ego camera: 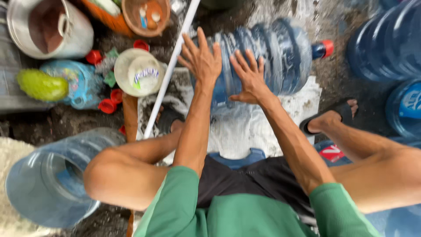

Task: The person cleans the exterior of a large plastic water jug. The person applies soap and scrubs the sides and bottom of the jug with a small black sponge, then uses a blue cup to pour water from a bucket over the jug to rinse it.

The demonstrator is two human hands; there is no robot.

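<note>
A blue jug with a red cap lies on its side on a white sack. The left hand and right hand press flat on it, fingers spread. A white pipe runs just left; loose caps lie beyond.

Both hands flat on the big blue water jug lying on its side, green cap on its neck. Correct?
Not quite: the cap is red, not green, as the head view shows. The rest holds: left hand and right hand lie flat on the blue water jug, which lies on its side.
</note>
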